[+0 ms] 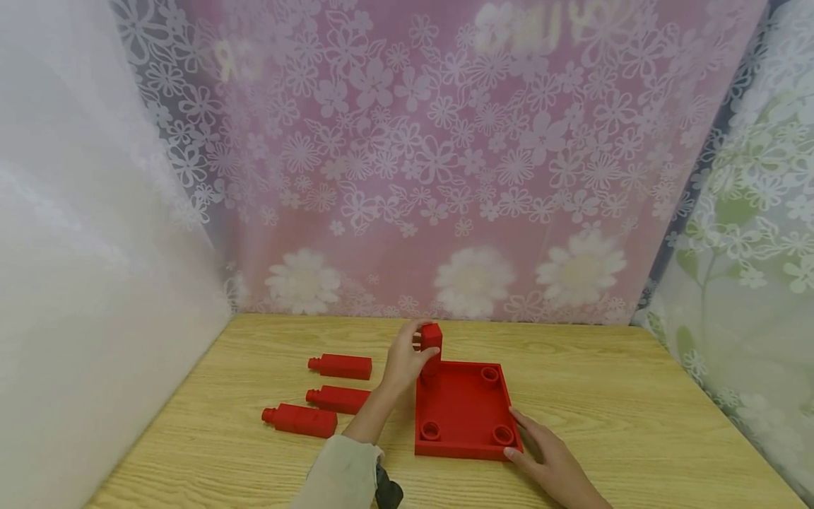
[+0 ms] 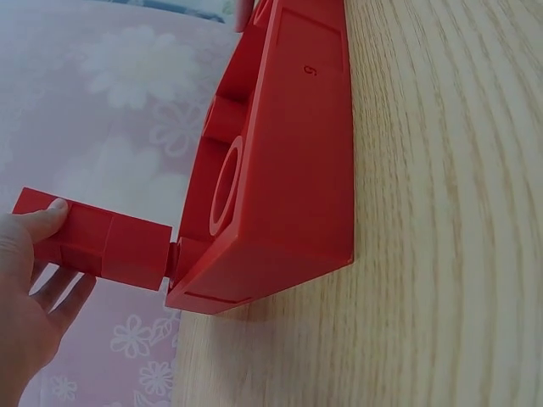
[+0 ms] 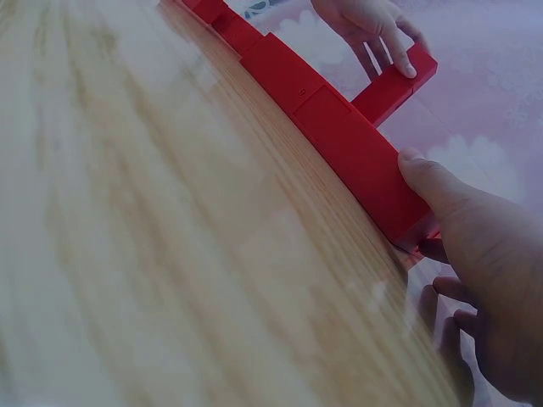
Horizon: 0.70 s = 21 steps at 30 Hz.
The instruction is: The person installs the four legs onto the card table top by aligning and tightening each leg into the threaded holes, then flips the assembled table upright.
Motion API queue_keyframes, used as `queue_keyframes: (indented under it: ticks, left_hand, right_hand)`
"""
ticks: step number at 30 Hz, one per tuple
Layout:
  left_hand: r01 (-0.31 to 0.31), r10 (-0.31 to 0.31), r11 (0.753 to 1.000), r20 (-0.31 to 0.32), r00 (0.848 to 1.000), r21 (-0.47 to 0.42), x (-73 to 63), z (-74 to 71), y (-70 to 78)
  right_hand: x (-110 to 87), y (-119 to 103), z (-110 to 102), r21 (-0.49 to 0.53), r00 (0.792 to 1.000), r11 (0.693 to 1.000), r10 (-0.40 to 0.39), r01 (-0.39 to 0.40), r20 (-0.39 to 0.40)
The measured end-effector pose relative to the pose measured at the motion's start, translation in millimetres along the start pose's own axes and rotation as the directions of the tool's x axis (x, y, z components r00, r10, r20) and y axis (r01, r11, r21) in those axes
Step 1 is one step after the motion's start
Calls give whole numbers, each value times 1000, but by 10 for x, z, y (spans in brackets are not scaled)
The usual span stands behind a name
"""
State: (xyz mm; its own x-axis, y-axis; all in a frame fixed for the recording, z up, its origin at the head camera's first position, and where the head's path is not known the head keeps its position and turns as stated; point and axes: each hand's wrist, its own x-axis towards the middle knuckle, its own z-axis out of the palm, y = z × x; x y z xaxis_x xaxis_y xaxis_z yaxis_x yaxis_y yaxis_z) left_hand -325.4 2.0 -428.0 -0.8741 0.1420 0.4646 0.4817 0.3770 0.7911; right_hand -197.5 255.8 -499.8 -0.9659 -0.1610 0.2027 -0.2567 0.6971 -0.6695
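My left hand (image 1: pixel 403 362) holds a red square-sided leg (image 1: pixel 432 338) upright at the far left corner of a red square tabletop (image 1: pixel 461 404). Its thumb and fingers lie on opposite sides of the leg. In the left wrist view, the narrow lower end of the leg (image 2: pixel 136 252) goes down behind the panel's rim, where its tip is hidden. The tabletop lies with its raised rim up and ring-shaped sockets (image 1: pixel 489 375) inside its corners. With thumb on the near side and fingers on the right side, my right hand (image 1: pixel 550 456) grips the panel's near right corner.
Three more red legs lie on the wooden table (image 1: pixel 210 417) left of the panel: a far one (image 1: pixel 345 366), a middle one (image 1: pixel 337 399) partly behind my left forearm, and a near one (image 1: pixel 307 420). A flowered pink curtain (image 1: pixel 407 177) hangs behind the table.
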Motion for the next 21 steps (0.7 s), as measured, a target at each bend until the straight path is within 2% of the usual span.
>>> queue_keyframes:
  ticks: [5,9,13,17,21]
  left_hand:
    - [-25,27,998,-28,999,53,-16,13,10]
    - [9,2,994,-95,996,112,-21,54,50]
    - [56,-30,988,-182,983,141,-13,100,102]
    - [54,-15,987,-251,968,150,-7,120,160]
    - [47,-8,988,-256,967,146,-8,122,188]
  right_hand:
    - [-3,-26,-6,0,1000,1000,4,-4,2]
    - [2,-24,-8,1,1000,1000,4,-4,1]
    - [5,-2,-1,7,1000,1000,5,-5,5]
    - [6,27,13,2,1000,1000,7,-7,8]
    - [5,32,19,6,1000,1000,16,-17,10]
